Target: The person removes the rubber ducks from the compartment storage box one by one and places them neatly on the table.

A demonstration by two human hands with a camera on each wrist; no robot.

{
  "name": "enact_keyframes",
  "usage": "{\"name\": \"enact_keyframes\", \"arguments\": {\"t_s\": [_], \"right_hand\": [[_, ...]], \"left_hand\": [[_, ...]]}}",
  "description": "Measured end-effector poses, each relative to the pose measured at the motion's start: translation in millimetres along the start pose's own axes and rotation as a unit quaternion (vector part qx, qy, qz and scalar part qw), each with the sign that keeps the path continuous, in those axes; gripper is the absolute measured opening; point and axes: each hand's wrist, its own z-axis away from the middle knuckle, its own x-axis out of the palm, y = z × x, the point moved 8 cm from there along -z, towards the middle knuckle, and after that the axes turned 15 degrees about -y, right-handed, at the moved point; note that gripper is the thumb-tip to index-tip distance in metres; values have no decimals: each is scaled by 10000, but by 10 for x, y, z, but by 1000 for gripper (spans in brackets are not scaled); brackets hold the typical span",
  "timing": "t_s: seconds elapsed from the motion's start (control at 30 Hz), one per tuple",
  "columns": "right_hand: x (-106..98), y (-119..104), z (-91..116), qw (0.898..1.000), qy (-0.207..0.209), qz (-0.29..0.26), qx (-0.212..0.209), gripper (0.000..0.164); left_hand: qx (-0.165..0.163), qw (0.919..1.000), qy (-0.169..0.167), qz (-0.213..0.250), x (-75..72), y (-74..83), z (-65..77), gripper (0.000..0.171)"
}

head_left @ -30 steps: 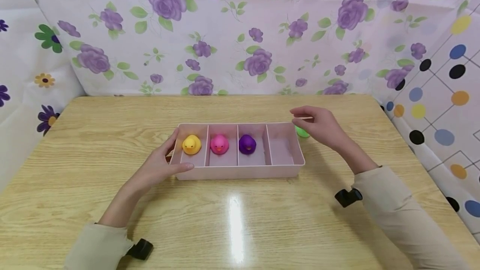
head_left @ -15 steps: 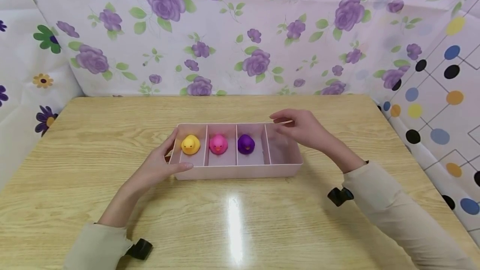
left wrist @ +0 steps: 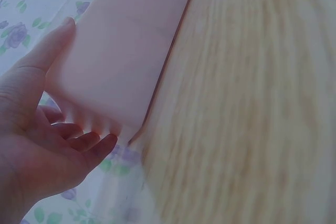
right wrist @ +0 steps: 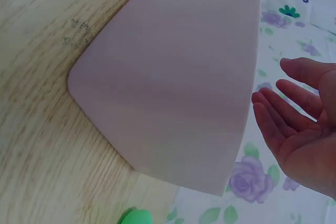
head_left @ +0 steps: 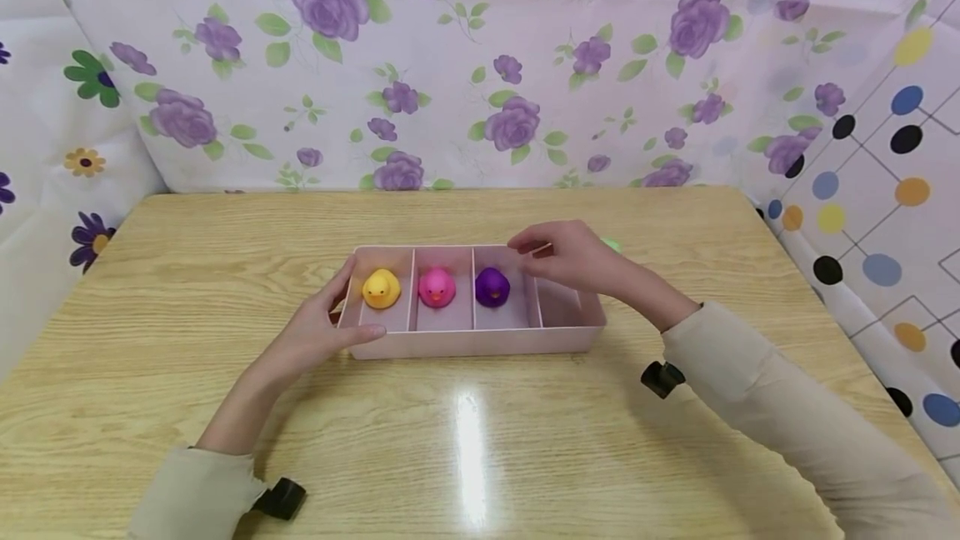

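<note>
Floral-printed sheeting [head_left: 442, 65] backs a wood-grained counter [head_left: 585, 440]. On the counter, open side up, lies a pale pink four-compartment tray [head_left: 472, 344], its long axis running left to right, roughly parallel to the far edge. From the left, its first three compartments hold a yellow duck [head_left: 382, 289], a pink duck [head_left: 437, 288] and a purple duck [head_left: 492, 287], each with its beak toward the near side; the purple duck's eyes are hard to make out. The left hand [head_left: 315, 326] grips the tray's left end, thumb over the near rim. The right hand [head_left: 573, 257], fingers loosely bent and holding nothing, hangs over the tray's far right part, hiding much of the fourth compartment; whether its fingertips touch the rim cannot be told. Beyond it, a green object [head_left: 611, 245] is partly hidden and, in the right wrist view, cut off below. Both beige sleeves [head_left: 195, 490] run out of frame.
</note>
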Motion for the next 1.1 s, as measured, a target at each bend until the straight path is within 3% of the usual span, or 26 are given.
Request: {"name": "enact_keyframes", "arguments": {"t_s": [0.27,0.73,1.1], "right_hand": [[86,-136,-205,9992,-341,120,-147,26],[240,-113,-377,9963,-793,-73,316,27],[375,-72,-470,9902,-1006,866,427,25]], "left_hand": [[20,10000,34,15,-1,-16,3,103],[63,10000,40,11,6,12,-9,103],[135,9999,63,11,0,37,21,104]]}}
